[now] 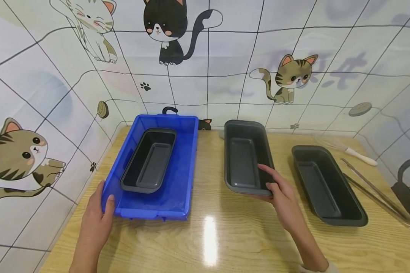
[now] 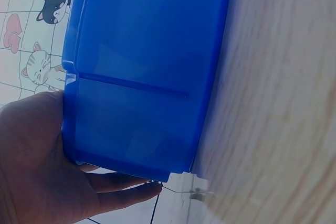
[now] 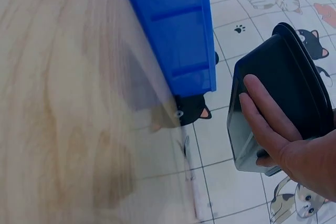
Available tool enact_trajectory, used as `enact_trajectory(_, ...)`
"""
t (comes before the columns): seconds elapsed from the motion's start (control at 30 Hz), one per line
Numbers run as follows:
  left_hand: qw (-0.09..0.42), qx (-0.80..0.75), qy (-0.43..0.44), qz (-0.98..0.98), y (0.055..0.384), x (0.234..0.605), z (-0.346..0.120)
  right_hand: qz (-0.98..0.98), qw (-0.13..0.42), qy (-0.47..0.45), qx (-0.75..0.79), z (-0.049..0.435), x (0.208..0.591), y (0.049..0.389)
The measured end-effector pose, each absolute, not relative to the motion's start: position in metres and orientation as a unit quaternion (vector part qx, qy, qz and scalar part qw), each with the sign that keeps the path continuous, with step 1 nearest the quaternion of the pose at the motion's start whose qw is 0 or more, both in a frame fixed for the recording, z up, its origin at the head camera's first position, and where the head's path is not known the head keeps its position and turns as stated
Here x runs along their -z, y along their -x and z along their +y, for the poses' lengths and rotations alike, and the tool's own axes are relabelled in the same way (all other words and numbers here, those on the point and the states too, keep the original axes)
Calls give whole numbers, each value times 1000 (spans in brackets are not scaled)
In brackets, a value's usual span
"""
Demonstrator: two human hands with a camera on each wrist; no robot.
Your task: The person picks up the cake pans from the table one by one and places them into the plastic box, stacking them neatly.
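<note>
My left hand (image 1: 97,220) grips the front left corner of a blue plastic bin (image 1: 155,214), thumb over the rim, fingers along the outer side; the left wrist view shows this hand (image 2: 47,156) at the bin wall (image 2: 142,51). Inside the bin lies a dark grey loaf pan (image 1: 153,163). A second loaf pan (image 1: 242,159) is in my right hand (image 1: 283,197), held by its front right corner. In the right wrist view, fingers spread under this pan (image 3: 283,82), which is raised off the table. A third loaf pan (image 1: 319,189) sits on the table, right of that hand.
A whisk (image 1: 358,154) with a pale handle lies at the back right. Metal tongs (image 1: 379,193) lie right of the third pan. Behind the held pan, a pale utensil (image 3: 191,177) is partly visible. Cat-printed walls border the wooden table (image 1: 177,246) at back and sides.
</note>
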State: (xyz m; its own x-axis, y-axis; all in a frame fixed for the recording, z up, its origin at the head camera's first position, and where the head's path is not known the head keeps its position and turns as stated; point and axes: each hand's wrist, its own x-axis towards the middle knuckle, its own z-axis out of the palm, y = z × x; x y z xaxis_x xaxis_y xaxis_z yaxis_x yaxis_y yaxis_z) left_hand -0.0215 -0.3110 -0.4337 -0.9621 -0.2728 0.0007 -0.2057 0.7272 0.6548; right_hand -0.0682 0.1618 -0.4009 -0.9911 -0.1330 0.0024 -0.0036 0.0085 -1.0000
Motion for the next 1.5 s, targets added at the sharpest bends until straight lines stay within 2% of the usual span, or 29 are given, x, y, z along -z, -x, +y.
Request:
enact_trajectory(0.53,36,347,-136,-927,22,435,-312,724,77,53,684,116,374,84)
enact_trajectory(0.87,27,342,-141,-929,22,434,-311,703,104,89,698,75,372,97)
enact_trajectory(1.1,20,313,-158,-936,22,432,-308,717,93,103,683,49,371,104)
enact_trajectory(1.5,-44,250,-222,-942,26,427,-303,640,172,152,734,2,372,112)
